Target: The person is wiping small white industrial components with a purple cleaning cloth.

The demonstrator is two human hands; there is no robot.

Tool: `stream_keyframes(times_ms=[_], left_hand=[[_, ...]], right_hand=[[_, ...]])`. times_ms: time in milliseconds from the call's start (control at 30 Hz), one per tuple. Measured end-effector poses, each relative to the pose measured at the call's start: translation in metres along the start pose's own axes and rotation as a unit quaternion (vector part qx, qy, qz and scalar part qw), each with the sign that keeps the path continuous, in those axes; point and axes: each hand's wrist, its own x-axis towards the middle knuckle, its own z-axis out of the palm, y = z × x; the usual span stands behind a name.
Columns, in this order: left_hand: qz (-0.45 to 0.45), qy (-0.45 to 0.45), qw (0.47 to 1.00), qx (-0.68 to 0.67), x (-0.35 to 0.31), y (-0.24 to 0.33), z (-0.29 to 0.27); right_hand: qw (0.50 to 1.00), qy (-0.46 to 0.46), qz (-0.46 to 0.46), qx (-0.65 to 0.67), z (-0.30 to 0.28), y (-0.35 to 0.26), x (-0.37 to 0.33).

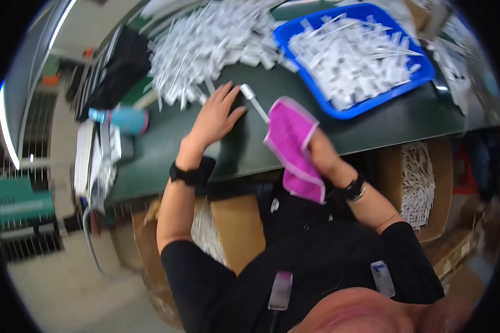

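Observation:
My right hand (323,151) is closed on a magenta cloth (292,133) with a pale edge, which hangs down over the table's front edge. From the cloth's upper left side sticks out a white part (254,101) with a wide end and a thin stem; whether the fingers grip it through the cloth is hidden. My left hand (217,114) lies with fingers stretched out over the green table (250,144), its fingertips close to the near edge of a big heap of like white parts (211,41). Nothing shows in that hand.
At the right stands a blue tray (347,114) full of white parts. A light blue bottle (129,121) lies at the left, near black boxes (103,72). Below the table are cardboard boxes (236,227), and the right one holds white parts (417,186).

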Motion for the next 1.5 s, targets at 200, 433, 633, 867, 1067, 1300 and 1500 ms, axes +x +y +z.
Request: stream_keyframes(times_ms=[200,433,633,867,1067,1300,1500], left_hand=[[-0.095,0.022,0.994,0.038,-0.030,0.013,-0.035],[-0.007,0.004,1.000,0.010,-0.043,0.062,-0.032],[0.007,0.022,0.996,0.087,-0.073,0.055,-0.024],[-0.348,0.213,0.658,-0.633,-0.091,0.058,-0.023],[-0.321,0.248,0.358,-0.841,-0.095,0.072,-0.003],[-0.311,0.274,0.430,-0.802,-0.097,0.086,0.011],[-0.329,0.302,0.450,-0.773,-0.089,0.096,0.010]], right_hand=[[0.918,0.014,0.196,0.345,-0.009,0.028,-0.004],[0.854,-0.036,0.149,0.498,-0.006,0.011,0.003],[0.856,-0.047,0.152,0.491,-0.005,0.007,0.002],[0.844,-0.057,0.114,0.521,-0.010,0.013,0.001],[0.875,-0.034,0.123,0.467,-0.006,0.014,-0.001],[0.883,-0.040,0.116,0.453,-0.007,0.011,0.000],[0.863,-0.050,0.131,0.486,-0.008,0.011,0.001]])
